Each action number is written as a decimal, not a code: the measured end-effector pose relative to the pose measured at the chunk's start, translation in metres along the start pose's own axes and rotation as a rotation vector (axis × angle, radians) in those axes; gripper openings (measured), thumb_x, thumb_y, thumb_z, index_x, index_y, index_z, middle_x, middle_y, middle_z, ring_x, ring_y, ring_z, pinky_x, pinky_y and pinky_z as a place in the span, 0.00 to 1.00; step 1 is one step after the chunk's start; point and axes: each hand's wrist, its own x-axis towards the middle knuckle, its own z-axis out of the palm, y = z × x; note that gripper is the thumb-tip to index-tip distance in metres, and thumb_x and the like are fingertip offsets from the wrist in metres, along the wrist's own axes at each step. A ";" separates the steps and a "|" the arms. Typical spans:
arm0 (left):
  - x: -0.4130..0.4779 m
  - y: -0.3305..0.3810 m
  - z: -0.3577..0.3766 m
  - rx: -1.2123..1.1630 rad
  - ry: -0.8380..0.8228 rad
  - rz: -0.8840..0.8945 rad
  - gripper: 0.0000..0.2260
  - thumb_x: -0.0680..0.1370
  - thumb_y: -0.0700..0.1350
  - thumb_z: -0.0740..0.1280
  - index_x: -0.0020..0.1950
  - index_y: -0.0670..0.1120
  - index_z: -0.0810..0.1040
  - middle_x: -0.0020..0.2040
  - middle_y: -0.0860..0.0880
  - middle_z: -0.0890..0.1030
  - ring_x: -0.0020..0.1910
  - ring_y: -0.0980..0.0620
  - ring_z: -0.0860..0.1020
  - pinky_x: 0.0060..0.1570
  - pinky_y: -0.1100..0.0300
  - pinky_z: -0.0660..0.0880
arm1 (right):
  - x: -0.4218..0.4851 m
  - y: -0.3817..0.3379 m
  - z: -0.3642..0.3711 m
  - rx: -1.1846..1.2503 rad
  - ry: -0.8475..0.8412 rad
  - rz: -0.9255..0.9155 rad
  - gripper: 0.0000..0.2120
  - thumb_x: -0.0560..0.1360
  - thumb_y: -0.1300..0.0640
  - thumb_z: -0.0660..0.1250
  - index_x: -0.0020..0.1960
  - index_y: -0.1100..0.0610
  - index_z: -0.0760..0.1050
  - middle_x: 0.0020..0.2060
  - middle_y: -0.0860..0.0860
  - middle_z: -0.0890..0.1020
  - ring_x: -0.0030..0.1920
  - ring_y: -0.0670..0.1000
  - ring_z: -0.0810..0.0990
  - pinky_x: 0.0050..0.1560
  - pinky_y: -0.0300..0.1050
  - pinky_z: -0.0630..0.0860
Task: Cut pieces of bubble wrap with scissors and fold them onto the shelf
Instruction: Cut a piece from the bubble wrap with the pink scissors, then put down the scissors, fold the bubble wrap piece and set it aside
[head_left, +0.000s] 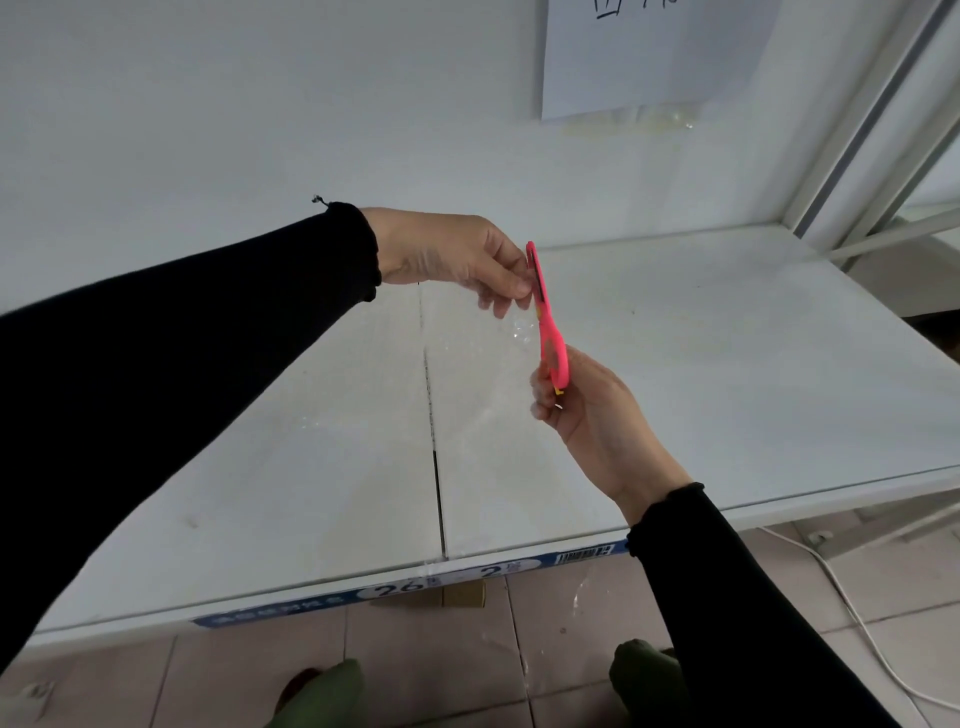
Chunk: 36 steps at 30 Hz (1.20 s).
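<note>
- Head view: we see both of our hands raised above the white shelf (727, 374), near its middle, each in a black sleeve (197, 332).
- Our left hand (452, 254) has its fingers pinched together on the upper edge of a clear sheet of bubble wrap (498, 374), just beside the scissor blades.
- Our right hand (592, 415) is closed around the handles of the pink scissors (548, 327); the blades point up and stand nearly together at the wrap's upper edge.
- Bubble wrap hangs from the left-hand grip, down over the shelf's front edge toward the tiled floor (441, 660); its outline is faint and hard to trace.
- Blue label strip (415, 584) runs along the shelf's front edge.
- Paper sheet (649, 57) is fixed to the back wall, above the shelf's far edge.
</note>
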 end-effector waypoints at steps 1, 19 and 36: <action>0.000 -0.002 0.000 0.011 0.009 -0.011 0.06 0.82 0.41 0.66 0.52 0.41 0.82 0.37 0.54 0.82 0.36 0.58 0.76 0.47 0.67 0.73 | 0.000 0.000 0.000 -0.003 0.007 0.004 0.10 0.78 0.56 0.63 0.39 0.53 0.77 0.33 0.49 0.72 0.35 0.49 0.67 0.39 0.44 0.66; -0.041 -0.034 0.104 -0.493 0.923 0.012 0.10 0.77 0.41 0.74 0.53 0.38 0.79 0.38 0.45 0.82 0.31 0.53 0.80 0.36 0.60 0.80 | -0.008 0.005 0.008 -1.180 0.309 -0.460 0.12 0.74 0.46 0.72 0.41 0.51 0.73 0.38 0.43 0.78 0.39 0.48 0.74 0.37 0.45 0.70; -0.102 -0.154 0.171 -0.044 0.953 -0.506 0.14 0.73 0.54 0.76 0.46 0.46 0.77 0.41 0.48 0.80 0.40 0.48 0.78 0.40 0.55 0.72 | -0.031 0.102 0.040 -1.589 0.023 -0.396 0.09 0.76 0.48 0.68 0.47 0.53 0.82 0.45 0.48 0.80 0.50 0.52 0.75 0.38 0.44 0.69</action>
